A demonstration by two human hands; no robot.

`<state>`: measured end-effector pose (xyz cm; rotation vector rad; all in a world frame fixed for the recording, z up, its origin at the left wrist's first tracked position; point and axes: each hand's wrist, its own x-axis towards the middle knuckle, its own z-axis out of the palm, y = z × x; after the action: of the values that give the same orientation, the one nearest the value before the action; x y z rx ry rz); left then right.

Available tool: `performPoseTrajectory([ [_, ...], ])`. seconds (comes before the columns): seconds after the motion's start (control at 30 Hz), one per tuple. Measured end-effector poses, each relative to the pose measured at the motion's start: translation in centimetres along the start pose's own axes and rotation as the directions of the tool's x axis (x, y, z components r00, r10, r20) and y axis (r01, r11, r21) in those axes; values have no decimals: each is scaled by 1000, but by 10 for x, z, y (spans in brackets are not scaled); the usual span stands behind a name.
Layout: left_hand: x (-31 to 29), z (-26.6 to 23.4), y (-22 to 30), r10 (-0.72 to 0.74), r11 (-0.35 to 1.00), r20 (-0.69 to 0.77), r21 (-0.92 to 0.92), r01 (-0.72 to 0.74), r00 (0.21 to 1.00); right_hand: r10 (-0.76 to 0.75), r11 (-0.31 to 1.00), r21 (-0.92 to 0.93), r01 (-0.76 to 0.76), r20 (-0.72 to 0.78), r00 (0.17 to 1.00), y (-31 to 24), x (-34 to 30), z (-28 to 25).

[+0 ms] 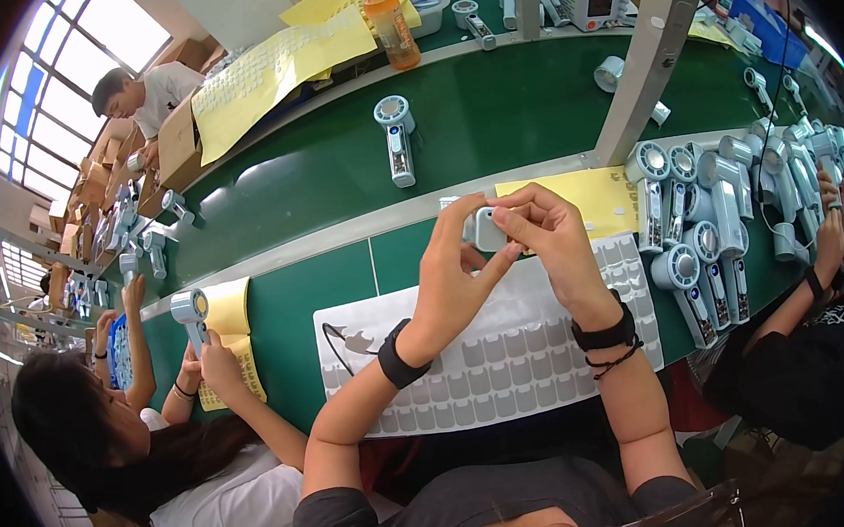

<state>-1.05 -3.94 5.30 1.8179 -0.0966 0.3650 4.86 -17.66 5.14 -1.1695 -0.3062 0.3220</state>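
Above the near edge of the conveyor, my left hand [455, 276] and my right hand [551, 243] hold a pale handheld fan [487, 231] between them. The rounded end of its handle faces me, and my fingers hide much of the rest. My right thumb and fingertips press at the handle's right side; my left fingers and thumb curl round its left. Below my hands lies a white sheet of grey, rounded stickers [496, 382], with some spaces bare. A yellow backing sheet [591, 201] lies just beyond my right hand.
Many pale handheld fans [678, 268] crowd the table at my right. One fan [398, 142] lies on the green conveyor [287, 185]. A co-worker at left holds another fan [189, 310] over a yellow sheet [235, 348]. A metal post [654, 57] rises ahead right; an orange bottle [390, 23] stands beyond.
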Motion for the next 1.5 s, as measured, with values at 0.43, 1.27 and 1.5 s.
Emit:
performPoseTrajectory([
  [0.43,-2,-4,-13,-11,983,94,-181,28,995,56,992,-116,-51,38,998,-9,1,4],
  [1.27,133,-16,-132,-48,432,-239,870,236,970,-236,397,-848,351,275,932,67,-89,36],
  [1.5,133,21,-103,32,420,-83,905,62,996,-282,333,-827,454,372,884,89,-107,55],
])
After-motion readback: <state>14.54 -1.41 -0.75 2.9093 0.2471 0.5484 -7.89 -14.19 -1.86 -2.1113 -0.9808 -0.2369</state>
